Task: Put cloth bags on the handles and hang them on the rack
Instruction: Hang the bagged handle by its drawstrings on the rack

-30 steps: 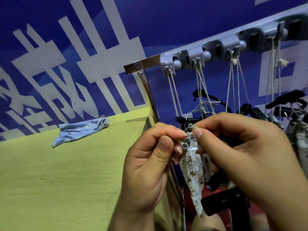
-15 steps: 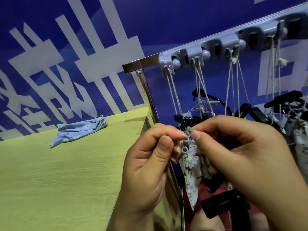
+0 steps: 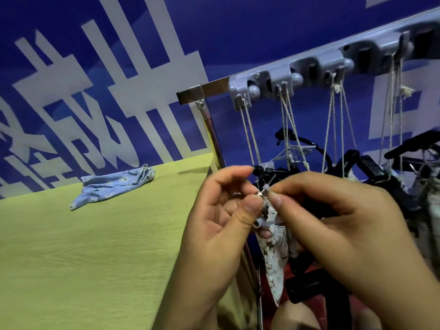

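Observation:
A white patterned cloth bag [image 3: 273, 265] hangs point-down between my hands, below the grey hook rack [image 3: 309, 67]. My left hand [image 3: 219, 225] pinches the small grey cord stopper [image 3: 260, 221] at the bag's mouth with thumb and fingers. My right hand [image 3: 338, 229] pinches the top of the bag's drawstring beside it, fingertips almost touching the left thumb. Strings run from the bag area up to the rack's leftmost hooks. A light blue cloth bag [image 3: 114, 186] lies flat on the table. Black handles [image 3: 371, 167] hang on strings behind my hands, partly hidden.
The yellow-green table [image 3: 95, 258] fills the lower left, its right edge against a chrome rack post [image 3: 214, 136]. A blue wall with white lettering stands behind. More strings and a covered handle [image 3: 433, 206] hang at the far right.
My left forefinger has lifted off and opened upward while the thumb stays on the stopper. The bag's mouth has slid lower along the strings. My right fingertips have shifted slightly down.

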The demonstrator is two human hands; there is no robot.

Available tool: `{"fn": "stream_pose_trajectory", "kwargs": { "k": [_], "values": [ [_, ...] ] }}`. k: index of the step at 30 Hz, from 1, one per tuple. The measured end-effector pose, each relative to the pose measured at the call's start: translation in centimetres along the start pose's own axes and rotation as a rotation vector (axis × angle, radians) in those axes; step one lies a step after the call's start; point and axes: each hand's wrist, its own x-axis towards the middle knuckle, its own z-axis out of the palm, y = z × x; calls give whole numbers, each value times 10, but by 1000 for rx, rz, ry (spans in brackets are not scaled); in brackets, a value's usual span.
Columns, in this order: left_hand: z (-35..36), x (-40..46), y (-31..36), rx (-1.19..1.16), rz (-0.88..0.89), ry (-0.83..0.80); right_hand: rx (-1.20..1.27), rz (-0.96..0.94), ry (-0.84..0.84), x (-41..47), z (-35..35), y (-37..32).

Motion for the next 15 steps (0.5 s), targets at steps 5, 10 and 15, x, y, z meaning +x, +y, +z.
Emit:
{"fn": "stream_pose_trajectory", "kwargs": {
  "k": [5,10,15],
  "values": [
    [-4,1,-3,-37,7,-20,-123,-122,-81,2,0,-2],
    [-2,4,-2,45,49,8,-48,-43,-106,7,2,0],
    [-2,7,-21,122,26,-4,327,222,94,22,-2,-4]
  ]
}}
